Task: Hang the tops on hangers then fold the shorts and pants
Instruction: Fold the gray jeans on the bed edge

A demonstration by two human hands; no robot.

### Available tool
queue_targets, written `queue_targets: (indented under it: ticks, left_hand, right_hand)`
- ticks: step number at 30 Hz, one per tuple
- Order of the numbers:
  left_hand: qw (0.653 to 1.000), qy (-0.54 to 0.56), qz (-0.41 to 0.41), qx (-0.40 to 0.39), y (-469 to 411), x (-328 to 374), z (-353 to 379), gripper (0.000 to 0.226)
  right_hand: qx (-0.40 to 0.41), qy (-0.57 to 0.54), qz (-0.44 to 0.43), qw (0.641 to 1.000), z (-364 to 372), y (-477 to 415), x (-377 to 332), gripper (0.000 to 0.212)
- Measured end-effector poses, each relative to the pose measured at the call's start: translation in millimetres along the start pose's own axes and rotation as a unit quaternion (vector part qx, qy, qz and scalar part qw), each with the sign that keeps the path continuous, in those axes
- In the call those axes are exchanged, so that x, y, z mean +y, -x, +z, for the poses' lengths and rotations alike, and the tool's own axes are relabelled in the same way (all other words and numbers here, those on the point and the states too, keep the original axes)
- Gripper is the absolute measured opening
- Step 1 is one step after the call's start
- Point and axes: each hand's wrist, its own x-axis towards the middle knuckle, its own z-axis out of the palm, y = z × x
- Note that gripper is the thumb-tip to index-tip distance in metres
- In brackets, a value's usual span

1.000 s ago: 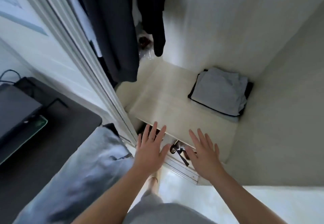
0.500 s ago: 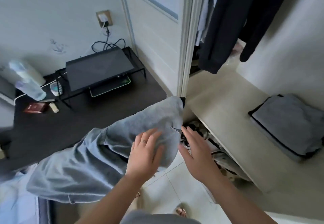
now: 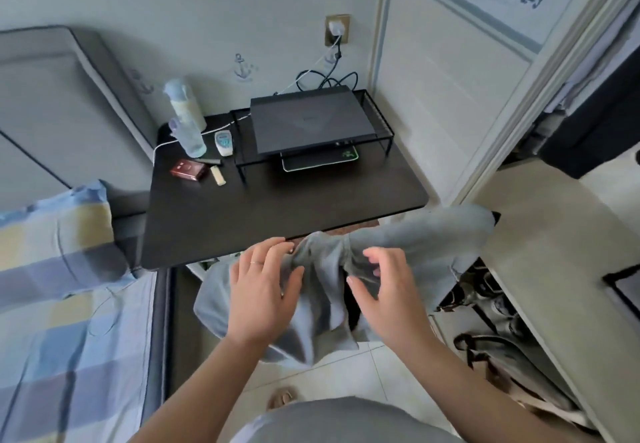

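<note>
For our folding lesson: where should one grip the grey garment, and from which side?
Grip the garment at the bunched ridge between the left hand and right hand, from above: folds stand up there, while its ends hang limp or lie flat.

Home bedroom: bed with checked sheet [image 3: 69, 321], dark desk [image 3: 277, 207], closed laptop [image 3: 308, 124], open wardrobe [image 3: 554, 234].

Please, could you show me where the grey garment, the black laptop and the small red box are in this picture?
grey garment [image 3: 433, 234]: head view, on its smooth upper right part.
black laptop [image 3: 308, 124]: head view, middle of its closed lid.
red box [image 3: 188, 169]: head view, middle of its top face.
</note>
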Motion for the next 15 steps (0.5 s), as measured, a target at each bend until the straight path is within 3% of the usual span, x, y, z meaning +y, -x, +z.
queue_targets:
  ticks: [3,9,13,15]
  left_hand:
    - [0.998,0.003,-0.021,-0.057,7.3,-40.9,-6.4,0.043]
    - [0.990,0.009,-0.037,-0.139,23.7,-89.1,-4.6,0.066]
    - [0.983,0.009,-0.027,-0.183,27.8,-114.0,-5.5,0.070]
    - [0.981,0.007,-0.040,-0.191,33.6,-121.3,-5.6,0.065]
  right_hand:
    - [-0.012,-0.015,0.058,0.998,29.5,10.7,-3.1,0.040]
    - [0.053,0.016,0.138,0.989,56.9,13.6,-5.3,0.034]
    - [-0.025,0.014,0.214,0.976,82.2,21.6,-0.9,0.023]
    - [-0.013,-0.013,0.208,0.978,89.8,25.9,-2.3,0.019]
